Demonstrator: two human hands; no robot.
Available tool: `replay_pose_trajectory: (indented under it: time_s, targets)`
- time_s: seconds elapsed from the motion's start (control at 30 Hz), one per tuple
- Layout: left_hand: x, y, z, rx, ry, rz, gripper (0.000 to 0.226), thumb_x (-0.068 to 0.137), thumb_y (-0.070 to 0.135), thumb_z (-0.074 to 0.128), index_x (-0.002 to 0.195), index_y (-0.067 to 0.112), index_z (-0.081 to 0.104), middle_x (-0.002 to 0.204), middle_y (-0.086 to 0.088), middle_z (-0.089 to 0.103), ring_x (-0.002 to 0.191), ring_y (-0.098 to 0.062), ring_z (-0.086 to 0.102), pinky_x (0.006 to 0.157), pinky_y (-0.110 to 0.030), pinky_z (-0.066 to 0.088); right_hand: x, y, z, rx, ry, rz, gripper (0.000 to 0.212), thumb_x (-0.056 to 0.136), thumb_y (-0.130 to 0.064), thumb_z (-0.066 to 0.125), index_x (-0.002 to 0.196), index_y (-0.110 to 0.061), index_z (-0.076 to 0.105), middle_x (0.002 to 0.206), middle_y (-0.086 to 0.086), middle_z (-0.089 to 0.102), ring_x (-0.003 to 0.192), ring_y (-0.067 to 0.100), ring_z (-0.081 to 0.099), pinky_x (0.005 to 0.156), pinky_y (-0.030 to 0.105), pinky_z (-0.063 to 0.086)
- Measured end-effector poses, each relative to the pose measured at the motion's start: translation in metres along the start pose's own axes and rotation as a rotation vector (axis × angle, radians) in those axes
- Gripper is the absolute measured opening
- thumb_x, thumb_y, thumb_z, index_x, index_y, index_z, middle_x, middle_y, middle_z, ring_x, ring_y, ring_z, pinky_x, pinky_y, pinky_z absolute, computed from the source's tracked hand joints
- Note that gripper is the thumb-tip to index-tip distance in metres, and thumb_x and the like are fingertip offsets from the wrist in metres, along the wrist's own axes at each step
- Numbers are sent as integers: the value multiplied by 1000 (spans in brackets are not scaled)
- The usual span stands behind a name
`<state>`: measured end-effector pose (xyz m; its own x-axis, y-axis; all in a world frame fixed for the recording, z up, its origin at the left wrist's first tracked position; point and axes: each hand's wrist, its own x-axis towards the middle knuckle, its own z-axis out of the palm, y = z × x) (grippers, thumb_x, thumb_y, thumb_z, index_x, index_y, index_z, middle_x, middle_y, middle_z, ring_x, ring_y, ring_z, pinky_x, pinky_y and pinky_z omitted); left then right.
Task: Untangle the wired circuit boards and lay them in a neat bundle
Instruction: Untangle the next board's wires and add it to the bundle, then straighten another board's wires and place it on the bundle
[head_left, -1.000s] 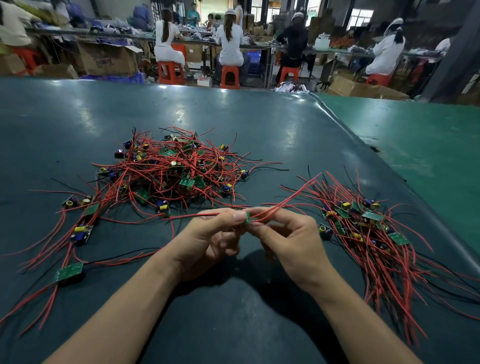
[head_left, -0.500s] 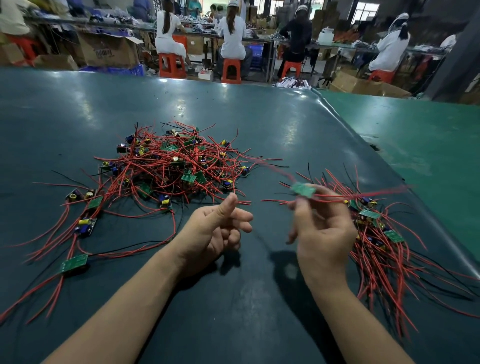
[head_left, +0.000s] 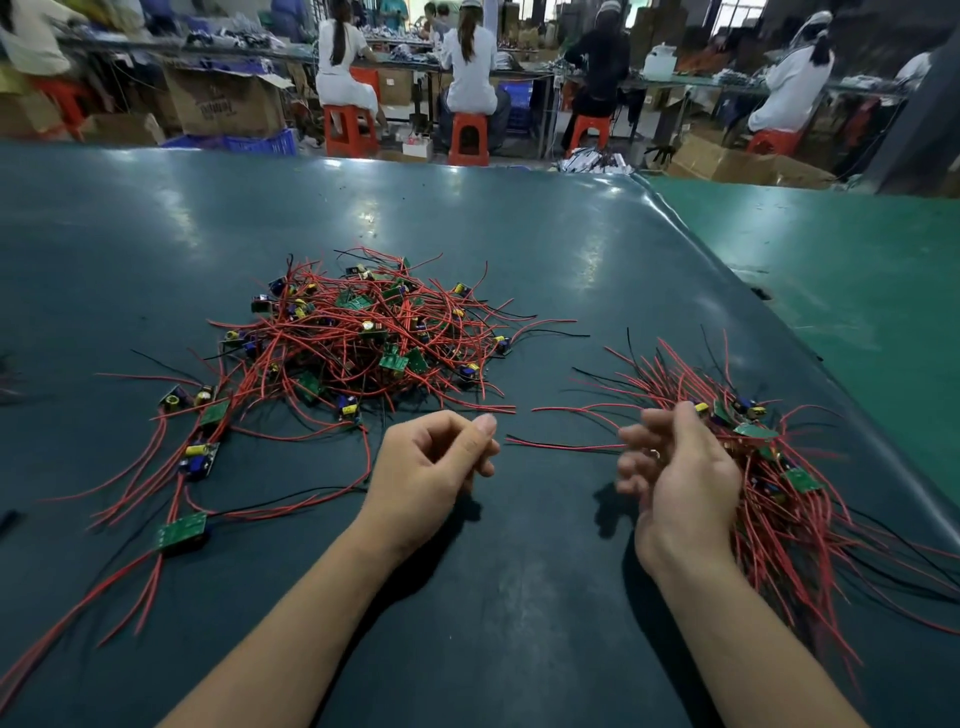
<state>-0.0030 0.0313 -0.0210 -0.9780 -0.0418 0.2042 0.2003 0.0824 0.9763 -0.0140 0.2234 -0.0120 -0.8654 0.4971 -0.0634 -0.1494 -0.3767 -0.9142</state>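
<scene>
Both forearms come in from the near edge of the counter (head_left: 519, 597). Left hand (head_left: 428, 467) hovers mid-counter, fingers loosely curled, thumb up, holding nothing. Right hand (head_left: 675, 473) sits just beside the sorted bundle (head_left: 779, 499) on the right, fingers loose and blurred; can't tell if it has a wire pinched, looks empty. One red lead (head_left: 561, 446) lies flat between the two hands, running to the right hand's fingertips. Bundle: boards clustered together, red and black leads fanned roughly the same way toward the near right edge, some pointing far-left. Near left: a few stray boards on long leads, one green board (head_left: 181, 530) closest, trailing off the main tangle. Farther back, centre-left: the tangled pile (head_left: 374, 338), leads crossing every direction, lots of boards buried in it. Beyond the counter edge: seated workers on orange stools (head_left: 467, 137), cardboard boxes. Read on step: a board looks just laid on the bundle, hands between picks. Bulk of the job remains. Next move probably: left hand reaches to an outlying board at the tangle's edge, lifts it, and the leads get drawn out slowly so neighbours don't drag along.
</scene>
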Motion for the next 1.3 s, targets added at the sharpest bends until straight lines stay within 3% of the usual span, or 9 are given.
replay_pose_trajectory:
  time_s: [0.17,0.4,0.5,0.63,0.8,0.93,1.07,1.17,1.3]
  targets:
    - [1,3,-21,589,-6,269,19,88,23,70,70,18,64,57,14,54,49,-2,44,52,-11,31,-7,19,1,-486,-321,-177,21,96,-20,60,76,-18,65,65,-2,67,51,11,55,42,26,44]
    - [11,14,-78,870,21,130,9,81,19,68,77,26,63,72,13,63,62,1,54,62,-27,45,17,15,-3,-732,-192,-307,12,90,-22,67,78,-25,66,89,-2,71,90,15,63,87,35,50]
    - [12,19,-97,1003,97,0,4,80,24,67,78,27,66,79,8,66,75,-18,61,70,-33,50,16,14,-2,-814,-178,-365,9,89,-20,67,83,-26,66,103,4,70,113,19,59,102,41,43]
    - [17,22,-119,1302,621,-261,28,80,29,65,104,16,67,111,-21,60,107,-42,52,88,-48,43,6,15,-5,-808,-209,-450,10,90,-16,68,82,-22,68,85,-1,70,78,12,62,76,20,48]
    - [17,10,-133,1141,615,-643,56,83,24,68,127,2,41,128,-30,48,117,-51,47,93,-55,42,-3,19,-4,-758,-278,-544,9,90,-17,68,81,-17,69,76,-11,67,71,3,59,65,8,41]
    - [18,5,-131,1108,610,-531,39,81,14,67,117,5,55,115,-29,60,111,-49,52,93,-49,42,14,13,-8,-678,-74,-508,13,92,-19,66,79,-21,66,77,-2,66,69,10,56,68,17,42]
    - [18,5,-107,992,582,-306,27,77,21,75,103,14,69,99,-15,72,103,-39,62,93,-46,49,25,3,-13,-258,124,-300,21,94,-15,59,75,-22,64,64,-12,66,62,0,57,61,28,44]
    - [18,2,-84,1008,491,-240,33,79,19,74,112,18,66,101,-12,72,102,-38,62,90,-44,49,21,1,-12,-198,104,-310,20,96,-15,57,78,-20,63,65,-15,69,57,-1,59,54,21,44]
    - [12,11,-68,973,627,48,27,79,11,73,105,17,65,91,-8,73,90,-35,64,81,-41,47,9,1,-8,-298,-45,-364,20,97,-16,57,79,-19,65,59,-5,63,49,8,53,47,20,42]
